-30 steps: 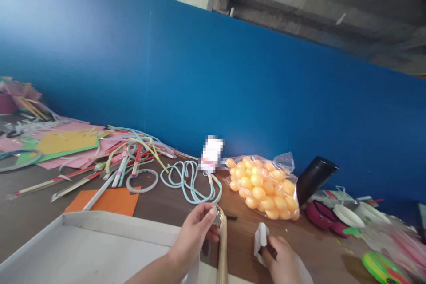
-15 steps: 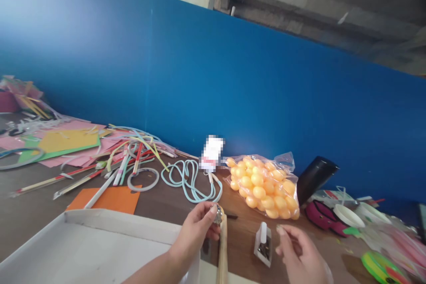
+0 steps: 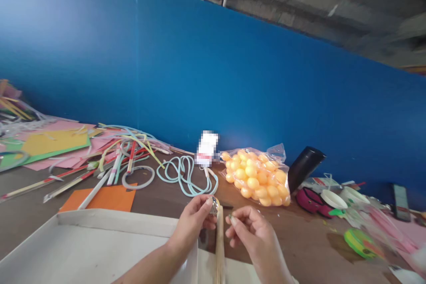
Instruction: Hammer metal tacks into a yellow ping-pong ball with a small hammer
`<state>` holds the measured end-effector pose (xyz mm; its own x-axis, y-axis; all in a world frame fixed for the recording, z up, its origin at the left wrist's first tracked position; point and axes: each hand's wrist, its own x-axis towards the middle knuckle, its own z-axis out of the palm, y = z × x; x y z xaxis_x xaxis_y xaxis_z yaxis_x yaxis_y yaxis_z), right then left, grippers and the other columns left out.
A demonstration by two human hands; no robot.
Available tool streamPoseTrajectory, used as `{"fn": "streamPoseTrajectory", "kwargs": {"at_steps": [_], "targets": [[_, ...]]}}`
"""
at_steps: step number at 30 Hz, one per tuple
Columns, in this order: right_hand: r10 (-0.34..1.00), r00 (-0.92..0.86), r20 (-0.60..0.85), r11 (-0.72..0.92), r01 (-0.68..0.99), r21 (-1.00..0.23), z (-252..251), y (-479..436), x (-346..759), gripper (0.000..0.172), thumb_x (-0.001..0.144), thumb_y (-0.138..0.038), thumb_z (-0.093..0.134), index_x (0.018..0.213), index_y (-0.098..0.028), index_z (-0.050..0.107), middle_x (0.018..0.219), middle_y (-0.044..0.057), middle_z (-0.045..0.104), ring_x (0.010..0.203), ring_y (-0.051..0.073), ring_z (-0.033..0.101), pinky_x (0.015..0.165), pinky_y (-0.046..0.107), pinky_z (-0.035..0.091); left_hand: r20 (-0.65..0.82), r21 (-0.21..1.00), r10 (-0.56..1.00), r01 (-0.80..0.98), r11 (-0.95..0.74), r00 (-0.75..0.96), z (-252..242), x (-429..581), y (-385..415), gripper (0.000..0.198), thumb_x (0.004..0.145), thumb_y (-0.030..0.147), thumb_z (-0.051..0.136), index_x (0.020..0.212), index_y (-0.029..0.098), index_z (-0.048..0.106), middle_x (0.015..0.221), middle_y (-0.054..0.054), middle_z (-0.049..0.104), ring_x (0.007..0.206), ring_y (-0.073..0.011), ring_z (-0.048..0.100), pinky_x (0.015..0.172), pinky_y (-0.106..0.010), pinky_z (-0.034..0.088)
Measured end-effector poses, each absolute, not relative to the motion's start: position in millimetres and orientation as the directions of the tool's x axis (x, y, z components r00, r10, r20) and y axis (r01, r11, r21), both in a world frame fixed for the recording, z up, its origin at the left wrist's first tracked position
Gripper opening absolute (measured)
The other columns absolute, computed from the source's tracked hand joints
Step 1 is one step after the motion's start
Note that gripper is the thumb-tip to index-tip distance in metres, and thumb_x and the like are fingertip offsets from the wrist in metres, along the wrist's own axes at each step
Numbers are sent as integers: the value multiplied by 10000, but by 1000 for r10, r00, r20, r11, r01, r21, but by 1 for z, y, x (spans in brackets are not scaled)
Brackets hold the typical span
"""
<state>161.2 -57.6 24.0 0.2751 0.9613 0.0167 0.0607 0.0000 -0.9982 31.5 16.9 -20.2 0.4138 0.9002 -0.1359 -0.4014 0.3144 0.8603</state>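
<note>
Near the front edge of the counter (image 3: 159,204), just past the rim of the white tray (image 3: 100,216), my two hands meet over a wooden stick (image 3: 219,242) that stands nearly upright between them. My left hand (image 3: 193,222) has its grip pinched on a small silvery bead (image 3: 214,207), holding it against the top end of the stick. My right hand (image 3: 254,235) is just beside it, thumb and forefinger pressed together on what I think is a small dark bit (image 3: 229,218). The view is too coarse for me to say what it is.

By my reading, the bead is placed on the stick's tip but only my fingers keep it there. The right hand's bit is close to the stick and not yet touching it, so any joining looks undone.

Behind my hands lie a looped turquoise cord (image 3: 186,176), a clear bag of orange balls (image 3: 254,177), a tilted black tube (image 3: 304,168) and an orange sheet of paper (image 3: 103,198).

As for writing, the white tag (image 3: 206,148) by the cord is blurred out. I can read no brand or print on the bag, the tube or anything else.
</note>
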Motion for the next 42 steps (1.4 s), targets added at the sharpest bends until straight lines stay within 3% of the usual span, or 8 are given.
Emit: {"fn": "streamPoseTrajectory", "kwargs": {"at_steps": [5,12,15,23,27,32,37,42], "targets": [[968,251,3,20,-65,-998,22,-40,149,204,716,-265,684,847,-137,595,616,4,635,514,115,579,437,204,472,-96,830,883,-453,325,459,-23,31,18,320,764,418,584,925,144,547,729,-21,606,585,-108,584,549,-235,470],[941,335,-42,15,-167,-986,0,-36,150,155,724,-265,656,814,-147,616,641,-5,603,528,84,529,458,183,441,-122,835,888,-438,333,443,-21,31,17,310,773,415,577,926,146,555,752,-26,607,605,-102,581,555,-219,470],[937,344,-60,6,-185,-983,-6,-37,155,151,731,-273,651,819,-163,598,679,-10,600,532,80,515,460,186,436,-120,844,892,-428,323,435,-22,31,17,311,772,418,579,931,151,568,774,-24,603,614,-95,577,559,-214,475],[943,324,-78,-36,-133,-990,-10,-36,157,182,752,-317,636,808,-153,582,548,-36,542,473,82,478,443,197,419,-117,832,887,-445,333,446,-26,32,19,312,767,418,588,937,156,585,784,-26,603,610,-95,582,557,-213,482],[944,328,-42,-31,-39,-999,-11,-37,159,180,790,-335,580,823,-159,566,560,-38,527,492,95,481,447,209,431,-113,833,896,-451,321,429,-25,31,19,314,766,416,589,932,149,591,776,-26,594,612,-95,579,554,-209,483],[929,361,82,4,213,-977,-12,-36,171,191,810,-357,551,877,-182,584,609,-15,565,500,126,496,419,218,401,-90,836,929,-479,266,359,-24,30,15,321,770,418,579,961,160,580,843,-29,580,605,-93,571,541,-221,492],[922,282,264,105,474,-874,-13,-38,173,134,816,-287,557,876,-204,644,823,35,624,750,185,569,687,285,435,-70,841,973,-512,177,221,-16,27,13,375,742,434,595,1005,169,571,820,-21,566,582,-97,550,487,-223,488],[941,112,320,190,607,-772,-10,-44,156,141,823,-201,535,869,-233,665,844,30,613,796,186,550,724,285,400,-14,878,995,-475,59,98,-6,22,15,375,751,431,582,1034,188,542,753,9,540,575,-96,531,455,-207,479]]}}
